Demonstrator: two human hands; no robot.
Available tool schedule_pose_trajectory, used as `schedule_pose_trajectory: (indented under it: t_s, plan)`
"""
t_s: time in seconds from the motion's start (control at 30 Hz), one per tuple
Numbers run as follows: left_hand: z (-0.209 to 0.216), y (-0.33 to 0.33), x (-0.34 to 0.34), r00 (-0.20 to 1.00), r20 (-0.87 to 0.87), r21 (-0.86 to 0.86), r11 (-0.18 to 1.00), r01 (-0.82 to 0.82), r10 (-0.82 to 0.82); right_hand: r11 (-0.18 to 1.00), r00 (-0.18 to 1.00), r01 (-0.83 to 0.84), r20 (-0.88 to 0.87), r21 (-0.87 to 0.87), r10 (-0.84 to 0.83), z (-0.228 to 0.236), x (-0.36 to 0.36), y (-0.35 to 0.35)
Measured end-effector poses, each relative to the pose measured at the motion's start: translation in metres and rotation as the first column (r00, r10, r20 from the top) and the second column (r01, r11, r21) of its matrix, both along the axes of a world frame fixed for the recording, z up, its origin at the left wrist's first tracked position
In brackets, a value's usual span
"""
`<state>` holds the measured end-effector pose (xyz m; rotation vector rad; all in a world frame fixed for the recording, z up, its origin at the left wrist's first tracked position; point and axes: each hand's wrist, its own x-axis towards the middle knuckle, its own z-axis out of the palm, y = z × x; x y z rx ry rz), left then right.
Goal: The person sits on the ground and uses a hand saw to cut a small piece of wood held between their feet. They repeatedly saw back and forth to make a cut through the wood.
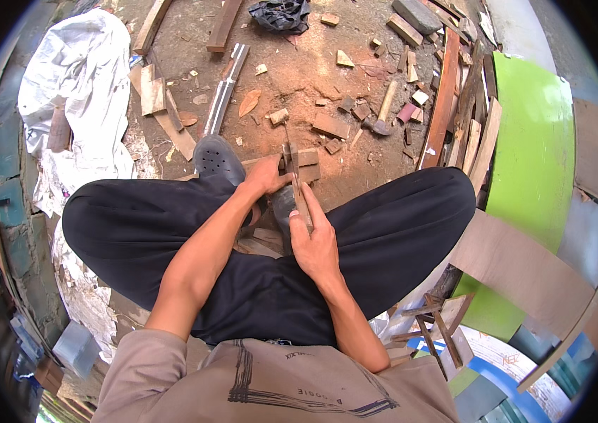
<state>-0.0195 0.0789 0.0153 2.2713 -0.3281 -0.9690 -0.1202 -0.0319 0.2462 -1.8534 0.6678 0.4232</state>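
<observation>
My right hand (315,243) is closed around the lower end of a long narrow brown piece (291,156), which points away from me between my feet. Whether it is a tool or a strip of wood I cannot tell. My left hand (267,176) is closed beside its upper part, with the thumb near it; the other fingers are partly hidden. Under and beside that hand lie small wooden boards (307,158), close to my dark shoe (217,161). Just beyond the narrow piece, a small wood block (279,116) lies on the ground.
A hammer (383,116) lies ahead to the right among several wood offcuts (331,127). Long planks (442,99) and a green panel (531,155) line the right side. White cloth (77,63) is on the left; a metal-coloured bar (223,95) and black plastic (279,15) lie farther ahead.
</observation>
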Motion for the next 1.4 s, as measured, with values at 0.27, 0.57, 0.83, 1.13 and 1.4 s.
schedule_pose_trajectory:
  t_s: [0.27, 0.57, 0.83, 1.13, 1.4]
  plan:
    - [0.09, 0.001, -0.01, 0.903, -0.016, -0.145, 0.892, -0.427, 0.43, 0.987, 1.0, 0.004, 0.018, 0.161, -0.007, -0.019, -0.017, -0.016]
    - [0.149, -0.043, -0.044, 0.847, -0.37, -0.7, 0.485, -0.524, 0.382, 0.984, 0.999, 0.004, 0.051, 0.178, -0.013, -0.013, -0.028, -0.016]
    - [0.159, -0.031, -0.062, 0.926, -0.197, -0.783, 0.517, -0.347, 0.323, 0.996, 0.996, -0.023, 0.089, 0.083, 0.016, -0.004, -0.04, -0.01]
    - [0.195, -0.031, -0.093, 0.964, 0.01, -0.844, 0.519, -0.135, 0.266, 0.998, 0.996, -0.063, 0.069, -0.005, 0.063, 0.054, -0.082, -0.008]
    - [0.122, -0.039, -0.038, 0.92, -0.043, -0.746, 0.6, -0.289, 0.389, 0.996, 0.996, 0.088, 0.034, -0.026, -0.087, -0.012, -0.019, -0.001]
